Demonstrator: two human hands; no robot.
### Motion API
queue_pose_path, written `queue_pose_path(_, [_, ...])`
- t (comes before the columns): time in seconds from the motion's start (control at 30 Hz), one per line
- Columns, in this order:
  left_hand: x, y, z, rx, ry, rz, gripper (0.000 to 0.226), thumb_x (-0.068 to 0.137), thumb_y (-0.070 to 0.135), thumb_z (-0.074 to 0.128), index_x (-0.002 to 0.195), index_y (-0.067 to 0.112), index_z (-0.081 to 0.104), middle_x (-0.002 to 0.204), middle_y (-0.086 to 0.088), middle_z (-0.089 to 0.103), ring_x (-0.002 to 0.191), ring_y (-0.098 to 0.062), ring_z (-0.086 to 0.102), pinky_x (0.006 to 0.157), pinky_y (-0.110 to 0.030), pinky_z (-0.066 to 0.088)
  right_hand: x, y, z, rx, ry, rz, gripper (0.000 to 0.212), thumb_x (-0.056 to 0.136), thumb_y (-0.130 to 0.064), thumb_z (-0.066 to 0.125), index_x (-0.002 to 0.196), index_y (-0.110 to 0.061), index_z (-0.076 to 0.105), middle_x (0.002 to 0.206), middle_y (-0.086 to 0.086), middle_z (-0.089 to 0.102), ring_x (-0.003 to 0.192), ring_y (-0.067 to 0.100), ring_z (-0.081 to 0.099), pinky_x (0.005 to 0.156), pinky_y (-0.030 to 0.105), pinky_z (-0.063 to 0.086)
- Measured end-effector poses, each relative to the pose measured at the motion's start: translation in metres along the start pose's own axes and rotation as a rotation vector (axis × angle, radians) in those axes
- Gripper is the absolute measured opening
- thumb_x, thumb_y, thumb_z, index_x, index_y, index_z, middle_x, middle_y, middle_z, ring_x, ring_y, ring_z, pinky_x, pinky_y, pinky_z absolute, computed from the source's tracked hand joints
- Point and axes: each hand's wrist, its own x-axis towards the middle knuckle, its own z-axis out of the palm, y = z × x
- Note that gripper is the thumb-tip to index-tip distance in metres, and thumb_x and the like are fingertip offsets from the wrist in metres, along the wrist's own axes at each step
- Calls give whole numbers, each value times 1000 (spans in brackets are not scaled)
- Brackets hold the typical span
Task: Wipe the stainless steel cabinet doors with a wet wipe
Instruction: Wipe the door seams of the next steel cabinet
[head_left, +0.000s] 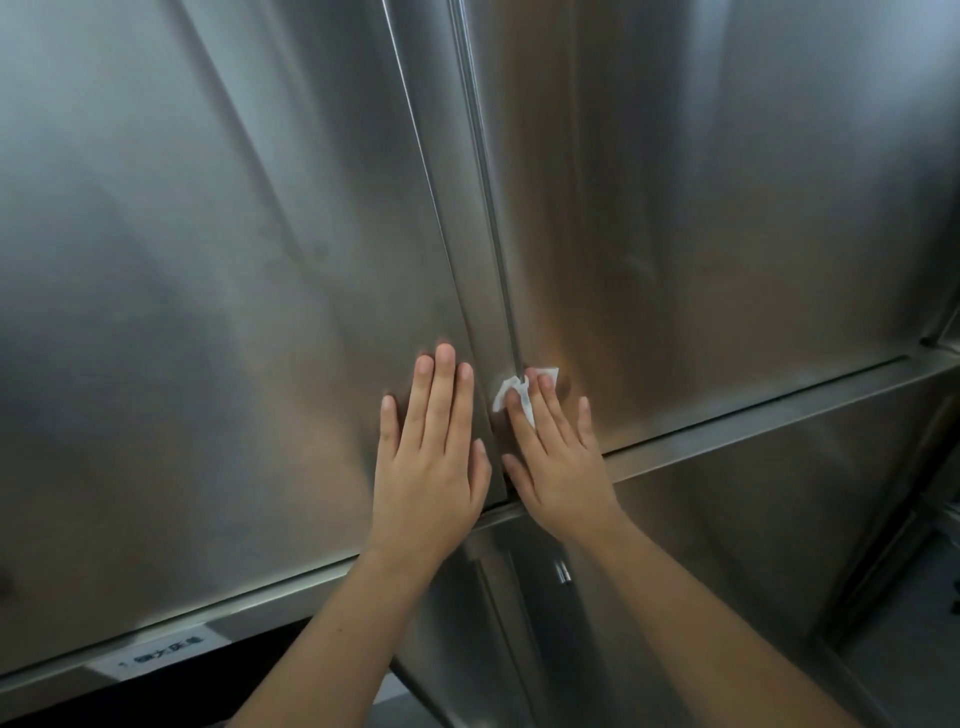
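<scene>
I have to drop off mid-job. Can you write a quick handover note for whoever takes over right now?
Hands: the left hand lies flat, fingers straight, on the left door near its lower inner corner and holds nothing. The right hand, fingers straight, presses the wet wipe against the lower end of the centre seam, at the edge of the right door.
Done: cannot tell which areas are wiped; faint smears show higher up on both doors.
Left: probably work upward and outward from the seam over both doors.
</scene>
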Motion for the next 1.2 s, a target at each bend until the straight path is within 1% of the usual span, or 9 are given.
queue_pose_path(0.07, [-4,2,2,-1,-14,-9,62,89,26,35,146,4,19,153,-13,11,142,-26,10,113,-45,11,-21,0,5,2,-70,0,57,93,-33,34,142,-6,28,147,15,24,135,31,25,101,59,25])
queue_pose_path(0.13, [-7,4,2,-1,-21,-23,62,89,26,35,145,4,20,153,-13,10,142,-26,10,112,-45,12,-27,-2,4,6,-102,21,55,92,-33,34,139,-4,35,145,15,27,133,33,28,99,60,27])
queue_pose_path(0.37, [-5,12,-2,-46,-35,-77,62,89,25,35,145,4,21,152,-12,11,142,-25,12,110,-49,17,18,-11,-13,91,22,89,53,95,-31,32,144,-10,23,150,10,15,139,25,12,103,59,7])
queue_pose_path(0.47, [-7,12,0,-42,-44,-77,62,89,25,35,145,5,20,153,-12,10,142,-24,10,110,-48,17,15,-6,-10,89,-2,58,55,96,-31,32,145,-10,22,151,9,14,141,20,8,103,59,5])
queue_pose_path(0.67, [-8,10,2,-18,-19,-64,61,89,23,37,145,4,24,153,-11,11,142,-25,13,111,-47,17,-48,-9,15,42,-180,115,55,92,-33,34,138,-5,39,146,12,25,133,32,28,95,64,30])
queue_pose_path(0.77, [-8,10,1,-22,-12,-65,61,89,22,38,145,3,26,153,-11,11,142,-25,13,110,-48,18,-55,-9,14,7,-249,135,55,92,-35,31,137,-5,42,145,12,27,132,31,30,93,63,34])
queue_pose_path(1.03, [-5,14,-2,-22,-12,-79,60,88,23,36,144,3,27,151,-12,13,140,-28,19,109,-50,22,-23,-12,5,75,-131,150,56,96,-35,30,145,-11,21,151,9,15,139,28,17,100,61,8])
queue_pose_path(1.13, [-6,12,-2,-9,-22,-68,60,89,23,37,144,3,27,152,-11,12,141,-26,15,110,-50,17,-36,-8,11,66,-226,135,57,96,-37,27,146,-11,16,152,9,10,140,28,11,101,60,7])
queue_pose_path(1.2, [-7,11,-3,-7,-28,-68,60,89,23,37,145,4,26,153,-10,11,142,-24,12,111,-50,12,-52,-7,16,56,-349,140,58,96,-41,19,146,-14,7,153,5,-3,142,26,-2,105,57,0])
